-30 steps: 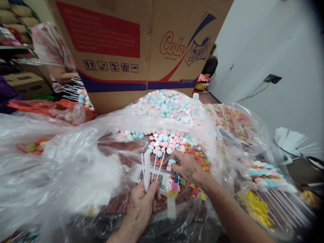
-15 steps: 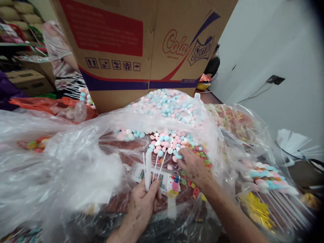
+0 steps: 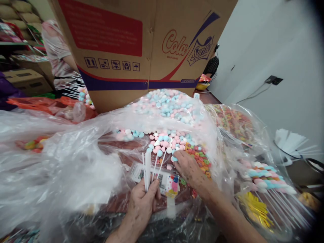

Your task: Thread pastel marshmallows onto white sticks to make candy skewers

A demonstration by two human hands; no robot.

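Note:
My left hand (image 3: 144, 195) is closed around several thin white sticks (image 3: 147, 168), which point upward and fan out a little at the top. Just right of them, my right hand (image 3: 188, 167) reaches in with bent fingers. A blue marshmallow (image 3: 174, 158) shows at its fingertips, partly hidden by them. Pink, blue and white marshmallows (image 3: 164, 143) spill out of a clear plastic bag (image 3: 152, 116) in front of both hands. Ring-shaped gummies (image 3: 201, 158) in red, orange and green lie beside and beneath my right hand. A printed clear packet (image 3: 164, 182) lies flat behind my left hand.
A tall cardboard box (image 3: 149, 44) stands behind the bag. Finished marshmallow skewers (image 3: 268, 177) and yellow ties (image 3: 257, 209) lie at the right. Crumpled clear plastic (image 3: 81, 175) covers the left side. A person's arm (image 3: 69, 62) shows at the far left, another person behind the box.
My right hand has shifted slightly left, toward the sticks, and the blue marshmallow at its fingertips has moved along. My left hand stays nearly still with the sticks.

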